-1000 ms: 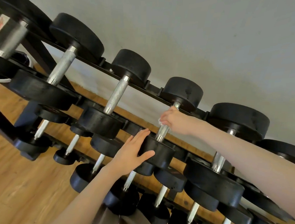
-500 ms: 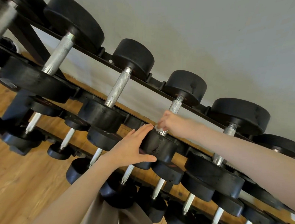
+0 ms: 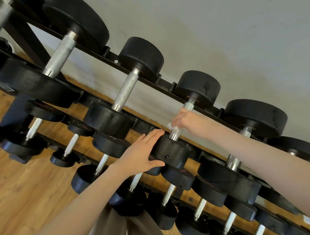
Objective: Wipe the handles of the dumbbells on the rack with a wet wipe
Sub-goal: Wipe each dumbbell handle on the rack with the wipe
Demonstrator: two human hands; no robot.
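Head view: right hand (image 3: 183, 119) closed around the knurled steel handle (image 3: 181, 122) of the third top-tier dumbbell (image 3: 186, 118), white wet wipe (image 3: 173, 126) bunched under the fingers. Left hand (image 3: 142, 155), fingers together and thumb spread, lies flat on its near rubber head (image 3: 172, 151) (droplets on it). Neighbouring handles stand well apart along the black rack (image 3: 148, 78).

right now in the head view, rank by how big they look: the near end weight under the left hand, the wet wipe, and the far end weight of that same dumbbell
1. Near end weight
2. Far end weight, about alike; nearness may decide it
3. Wet wipe, mostly hidden in the right hand
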